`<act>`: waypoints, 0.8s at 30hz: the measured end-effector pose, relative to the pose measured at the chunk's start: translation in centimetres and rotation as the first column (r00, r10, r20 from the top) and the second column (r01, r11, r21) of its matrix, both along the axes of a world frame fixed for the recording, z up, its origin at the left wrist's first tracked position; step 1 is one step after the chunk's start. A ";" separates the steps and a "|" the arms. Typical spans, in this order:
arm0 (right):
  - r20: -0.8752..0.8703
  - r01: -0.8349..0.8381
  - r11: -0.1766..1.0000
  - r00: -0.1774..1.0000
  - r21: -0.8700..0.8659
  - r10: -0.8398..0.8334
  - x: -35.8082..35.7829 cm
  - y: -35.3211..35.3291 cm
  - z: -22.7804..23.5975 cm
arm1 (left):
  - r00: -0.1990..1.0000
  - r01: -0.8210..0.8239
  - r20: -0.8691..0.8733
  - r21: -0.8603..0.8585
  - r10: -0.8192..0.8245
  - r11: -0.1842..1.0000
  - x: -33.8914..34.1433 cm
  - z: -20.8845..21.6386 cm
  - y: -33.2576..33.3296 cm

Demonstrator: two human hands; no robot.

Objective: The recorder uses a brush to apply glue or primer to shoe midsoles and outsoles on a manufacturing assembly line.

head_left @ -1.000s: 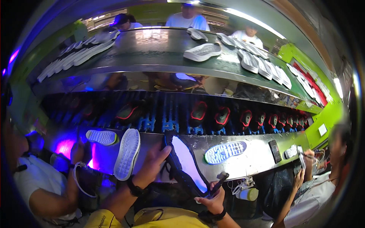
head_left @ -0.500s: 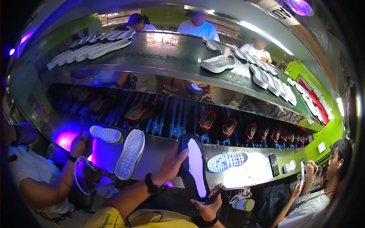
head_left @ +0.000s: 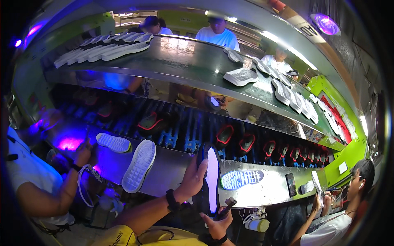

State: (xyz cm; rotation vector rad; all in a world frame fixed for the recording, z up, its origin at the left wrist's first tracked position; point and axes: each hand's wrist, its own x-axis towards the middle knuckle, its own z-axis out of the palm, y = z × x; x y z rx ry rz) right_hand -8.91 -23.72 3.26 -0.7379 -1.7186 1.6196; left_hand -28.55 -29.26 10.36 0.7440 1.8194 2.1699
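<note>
In front of me a dark shoe upper [head_left: 212, 180] is held upright, its underside facing me and showing a long patch that glows pale violet. My left hand [head_left: 192, 179] is closed round its left side, with the thumb lying over the edge of the underside. Below its lower end, my right hand [head_left: 219, 226] grips a short dark tool [head_left: 227, 206], whose working end I cannot make out. A white-and-blue outsole [head_left: 242, 179] lies on the metal bench just right of the upper. Left of my left wrist is a larger white sole [head_left: 139, 166].
Behind the bench [head_left: 168, 166] runs a dark conveyor carrying several red-trimmed shoe uppers [head_left: 246, 143]. Above it, a green shelf [head_left: 176, 57] bears rows of white soles. A phone [head_left: 290, 184] lies at right. Co-workers sit at left [head_left: 37, 184] and right [head_left: 332, 229]; a pot [head_left: 257, 225] hangs below.
The upper has turned a little, so its glowing underside looks narrower. My right hand has shifted slightly down and left. At right, the co-worker now holds a white sole up higher.
</note>
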 end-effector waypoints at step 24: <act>0.008 -0.074 0.951 0.997 0.300 0.075 -0.8 -1.8 0.6 | 0.935 -0.174 0.312 -0.013 0.169 0.985 -3.3 0.9 -2.7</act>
